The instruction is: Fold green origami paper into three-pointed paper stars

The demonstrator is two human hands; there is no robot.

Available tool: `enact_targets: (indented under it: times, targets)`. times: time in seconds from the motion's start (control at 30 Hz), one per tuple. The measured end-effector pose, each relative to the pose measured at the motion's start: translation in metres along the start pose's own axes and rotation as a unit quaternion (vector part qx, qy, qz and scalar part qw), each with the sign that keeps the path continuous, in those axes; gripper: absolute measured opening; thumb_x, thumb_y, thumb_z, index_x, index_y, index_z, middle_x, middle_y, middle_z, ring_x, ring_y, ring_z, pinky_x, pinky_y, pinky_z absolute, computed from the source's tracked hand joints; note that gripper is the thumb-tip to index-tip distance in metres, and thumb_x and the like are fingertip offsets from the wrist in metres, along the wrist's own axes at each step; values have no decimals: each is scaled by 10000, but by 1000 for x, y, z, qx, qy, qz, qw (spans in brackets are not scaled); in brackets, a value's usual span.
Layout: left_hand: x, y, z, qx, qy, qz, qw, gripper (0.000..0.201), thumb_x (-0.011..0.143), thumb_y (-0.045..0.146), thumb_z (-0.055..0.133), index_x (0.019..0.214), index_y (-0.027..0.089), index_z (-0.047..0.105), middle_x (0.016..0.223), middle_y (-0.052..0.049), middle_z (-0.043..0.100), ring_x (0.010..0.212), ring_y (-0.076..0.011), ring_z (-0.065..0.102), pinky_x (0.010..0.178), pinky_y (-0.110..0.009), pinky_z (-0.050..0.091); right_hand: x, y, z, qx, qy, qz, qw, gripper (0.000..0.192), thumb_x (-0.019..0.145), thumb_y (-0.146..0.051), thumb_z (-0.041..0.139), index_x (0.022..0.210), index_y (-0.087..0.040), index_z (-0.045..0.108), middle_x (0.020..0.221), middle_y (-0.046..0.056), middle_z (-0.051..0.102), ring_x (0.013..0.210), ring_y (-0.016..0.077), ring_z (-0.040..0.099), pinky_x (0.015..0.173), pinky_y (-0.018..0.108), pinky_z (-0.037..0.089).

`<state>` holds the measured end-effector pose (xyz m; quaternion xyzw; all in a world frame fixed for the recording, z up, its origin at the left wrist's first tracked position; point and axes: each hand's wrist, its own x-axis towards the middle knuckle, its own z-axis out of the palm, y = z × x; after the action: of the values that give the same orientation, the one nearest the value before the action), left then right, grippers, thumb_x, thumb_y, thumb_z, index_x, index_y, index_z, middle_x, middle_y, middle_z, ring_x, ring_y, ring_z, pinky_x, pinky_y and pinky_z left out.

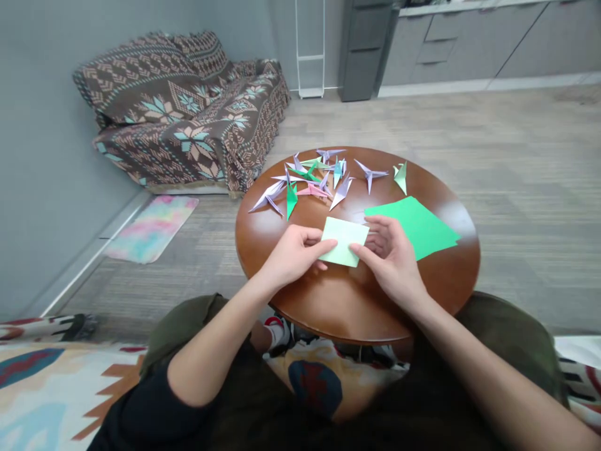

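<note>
A pale green folded paper lies on the round wooden table in front of me. My left hand pinches its left edge with thumb and fingers. My right hand holds its right and lower edge, fingertips pressed on the paper. A stack of bright green paper sheets lies flat just right of my right hand. Several folded paper cranes in purple, green, pink and blue are scattered at the far side of the table.
A sofa under a patterned brown blanket stands against the wall at far left. A pastel mat lies on the floor beside it. Grey cabinets line the back wall. My knees sit under the table's near edge.
</note>
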<state>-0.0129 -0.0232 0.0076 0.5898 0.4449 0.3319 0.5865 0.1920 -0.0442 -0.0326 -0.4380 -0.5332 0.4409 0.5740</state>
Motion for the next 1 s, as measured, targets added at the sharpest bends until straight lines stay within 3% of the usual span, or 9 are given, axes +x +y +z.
enact_targets:
  times: [0.07,0.2,0.4,0.6,0.73,0.93,1.0]
  targets:
    - [0,-1,-1,34,-23,-12,999,337,840,462,793,811,127,809,769,-67,750,666,-166,667,594,-265,596,0,-3,-5,-73,-8,-69,995,451,851,-325,856,1245,-285,640,1204,58,727,1038,226,708,894,383,573]
    - [-1,1,-3,52,-63,-12,997,323,868,449,768,824,133,819,764,-71,744,653,-167,663,609,-285,610,-2,-6,-12,-166,-60,-142,974,158,957,-300,753,1109,-266,727,1136,73,753,1079,255,705,907,413,586]
    - [-2,6,-2,-24,-81,-9,996,340,821,482,829,804,142,819,764,-63,738,694,-165,664,629,-278,626,-4,-6,-11,-252,-19,-271,929,238,966,-182,709,1176,-281,765,1199,98,798,1127,281,744,944,459,615]
    - [-3,6,-6,-30,-93,-8,995,358,828,497,835,856,140,827,817,-76,755,751,-178,694,648,-276,638,-4,-8,-11,-230,-24,-248,941,282,946,-198,746,1212,-288,772,1184,91,797,1114,279,740,902,441,635]
    - [-3,3,-6,-74,-94,-20,993,410,800,543,861,901,146,838,871,-92,783,782,-183,721,662,-270,639,-4,-8,-10,-209,-21,-254,944,195,940,-177,745,1097,-286,787,1154,84,790,1081,265,736,883,432,624]
    - [-1,0,1,-144,-63,-72,985,680,839,778,690,908,116,831,879,-171,798,717,-214,736,540,-275,609,-5,-7,-10,-136,-47,-173,974,53,945,-229,753,904,-261,762,1137,87,756,1059,257,715,773,376,600]
    - [-2,1,1,-133,-69,-98,984,661,849,763,685,910,122,831,857,-161,787,708,-212,726,533,-268,602,-4,-8,-11,-135,-68,-172,973,59,937,-229,766,888,-261,763,1139,86,756,1059,258,711,794,382,592]
